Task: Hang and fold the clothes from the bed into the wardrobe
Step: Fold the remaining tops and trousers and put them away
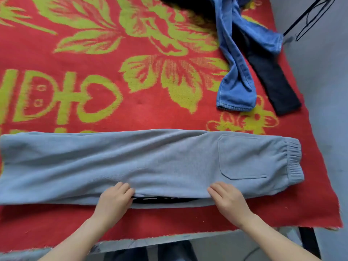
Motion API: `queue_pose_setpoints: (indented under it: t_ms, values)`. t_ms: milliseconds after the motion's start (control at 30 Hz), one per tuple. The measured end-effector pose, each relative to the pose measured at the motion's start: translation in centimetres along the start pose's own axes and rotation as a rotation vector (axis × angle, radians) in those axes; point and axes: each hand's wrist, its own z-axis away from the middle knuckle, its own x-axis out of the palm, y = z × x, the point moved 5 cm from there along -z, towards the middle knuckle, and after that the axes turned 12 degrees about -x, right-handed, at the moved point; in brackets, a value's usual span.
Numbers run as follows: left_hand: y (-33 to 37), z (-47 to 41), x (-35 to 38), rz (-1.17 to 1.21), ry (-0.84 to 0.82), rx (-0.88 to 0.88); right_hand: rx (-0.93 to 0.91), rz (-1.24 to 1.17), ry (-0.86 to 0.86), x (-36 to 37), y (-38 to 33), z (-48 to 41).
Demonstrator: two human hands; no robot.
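Since the bed (131, 113) is covered by a red blanket with a green pattern, a broad flat surface is offered for folding. The grey sweatpants (150, 162) are laid across its near part for that purpose. They are spread lengthwise from left to right, one leg doubled over the other, with the elastic waistband (293, 161) at the right and the patch pocket (243, 157) turned upward. The leg ends are cut off by the left edge of the view.

At the far right, blue jeans (235, 72) and a black garment (278, 91) lie tangled together, not yet sorted. They are well apart from the sweatpants, so the fold is not judged to be hindered by them. Nothing is seen resting on the grey cloth itself.

The near edge of the sweatpants is gripped by the left hand (114, 200) and the right hand (229, 202), set apart on either side of the middle. The fingers (123, 187) of each are curled narrowly onto the upper layer. That layer is raised a little, so a dark gap is opened between the two layers. This hold is judged to serve for lining the layers up before a crosswise fold.

Inside the gap a black strip (160, 200) with pale marks is exposed. It may be a label or a cord, but this cannot be settled from here.

Beyond the far right corner of the bed, a thin black wire frame (308, 17) is partly seen.
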Motion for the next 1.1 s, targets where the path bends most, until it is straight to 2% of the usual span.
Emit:
queue_pose_setpoints:
  t_ms: [100, 167, 267, 300, 400, 467, 600, 667, 767, 833, 967, 1100]
  values:
    - [-0.6, 2.0, -1.1, -0.042, -0.012, 0.140, 0.002, -0.052, 0.076, -0.7, -1.4, 1.6]
    - [-0.6, 2.4, -1.0, -0.062, -0.011, 0.106, 0.002, -0.058, 0.014, 0.5, -2.3, 3.1]
    - [0.5, 1.8, 0.4, -0.046, 0.011, -0.086, -0.004, -0.058, -0.207, 3.4, -3.1, 3.5]
    - [1.0, 1.6, 0.9, -0.039, 0.007, -0.167, 0.015, -0.065, -0.228, 3.6, -3.1, 3.0]
    - [2.2, 0.9, 1.8, -0.031, -0.056, -0.410, 0.175, -0.116, -0.203, 2.2, -1.8, 1.7]
    - [2.6, 0.9, 1.9, -0.052, -0.068, -0.465, 0.273, -0.112, -0.172, 0.7, 0.3, 1.9]
    - [2.7, 1.3, 2.0, -0.147, -0.099, -0.322, 0.600, -0.052, -0.225, -1.0, 7.9, 5.7]
    - [2.6, 0.9, 1.4, -0.136, -0.144, -0.230, 0.881, -0.063, -0.217, -2.1, 11.3, 8.0]
    - [2.9, 1.2, -0.2, -0.107, -0.120, -0.047, 1.321, -0.198, -0.223, -3.0, 14.9, 11.7]
    - [2.5, 2.5, 0.1, -0.123, -0.182, 0.049, 1.532, -0.304, -0.143, -3.2, 16.3, 13.9]
    - [3.6, 2.6, 2.0, -0.126, -0.350, -0.127, 1.799, -0.521, 0.112, -1.8, 17.5, 16.8]
    - [10.8, -0.6, 1.4, -0.046, -0.237, -0.018, 2.060, -0.788, 0.600, 0.4, 17.1, 18.7]
